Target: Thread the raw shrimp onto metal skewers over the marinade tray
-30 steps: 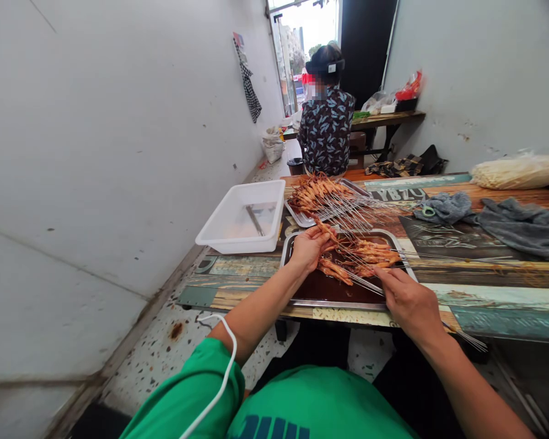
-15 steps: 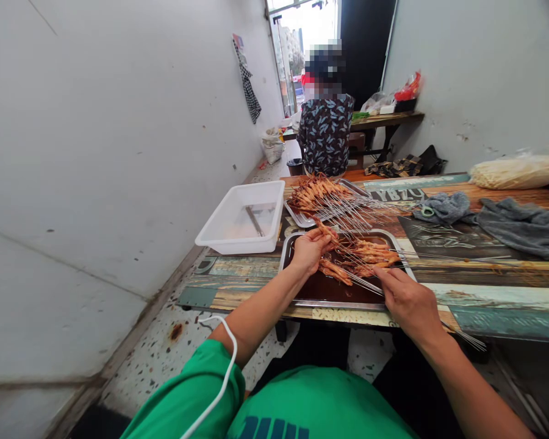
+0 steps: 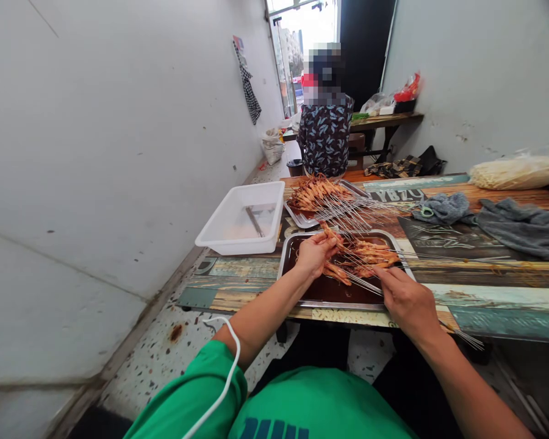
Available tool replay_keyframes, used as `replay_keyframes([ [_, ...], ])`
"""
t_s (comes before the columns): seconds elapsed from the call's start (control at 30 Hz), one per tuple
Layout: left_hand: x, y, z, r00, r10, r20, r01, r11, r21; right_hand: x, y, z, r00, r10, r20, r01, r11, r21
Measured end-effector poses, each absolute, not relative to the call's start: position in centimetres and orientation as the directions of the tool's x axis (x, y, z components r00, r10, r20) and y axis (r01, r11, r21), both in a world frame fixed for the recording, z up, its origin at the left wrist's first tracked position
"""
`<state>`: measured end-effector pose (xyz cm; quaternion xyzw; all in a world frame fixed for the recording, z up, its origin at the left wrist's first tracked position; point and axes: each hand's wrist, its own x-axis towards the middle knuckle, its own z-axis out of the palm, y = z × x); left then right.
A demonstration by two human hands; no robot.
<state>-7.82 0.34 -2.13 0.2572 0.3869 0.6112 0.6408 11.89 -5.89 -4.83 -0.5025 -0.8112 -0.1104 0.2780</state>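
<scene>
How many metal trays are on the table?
2: the near tray under both hands, holding sauce and skewered shrimp, and the far tray behind it, piled with skewers. Others may be hidden.

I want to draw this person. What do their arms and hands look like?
Both hands, left hand and right hand, are bare, with no gloves. The forearms are bare too. A green sleeve covers the left upper arm, and a thin white cable runs over it.

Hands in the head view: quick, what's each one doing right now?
Left hand: closed on a marinated piece over the near metal tray.
Right hand: closed on a bundle of metal skewers at the tray's near right edge.
</scene>
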Motion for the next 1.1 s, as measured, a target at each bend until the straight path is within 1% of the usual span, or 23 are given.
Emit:
replay_keyframes([
  [0.17,-7.9,0.7,-2.0,-0.039,0.977,-0.208,-0.628,0.138,0.766,12.0,-6.0,-4.8,-0.335,0.74,0.583,0.863,0.489,-0.124],
  [0.5,-7.9,0.4,-2.0,0.029,0.97,-0.239,-0.622,0.205,0.755,12.0,-5.8,-4.8,-0.333,0.73,0.596,0.858,0.498,-0.13],
  [0.63,-7.0,-0.1,-2.2,0.051,0.97,-0.239,-0.633,0.217,0.743,12.0,-5.8,-4.8,-0.328,0.737,0.591,0.849,0.505,-0.159],
  [0.77,-6.7,-0.1,-2.1,0.042,0.966,-0.254,-0.647,0.22,0.73,11.9,-5.8,-4.8,-0.307,0.732,0.608,0.844,0.504,-0.181],
  [0.93,-6.9,0.3,-1.8,0.002,0.949,-0.316,-0.672,0.235,0.702,11.9,-5.8,-4.8,-0.3,0.725,0.62,0.823,0.525,-0.216],
  [1.1,-6.5,-0.2,-1.4,0.042,0.949,-0.312,-0.664,0.259,0.701,12.0,-5.7,-4.9,-0.305,0.709,0.636,0.816,0.538,-0.209],
])
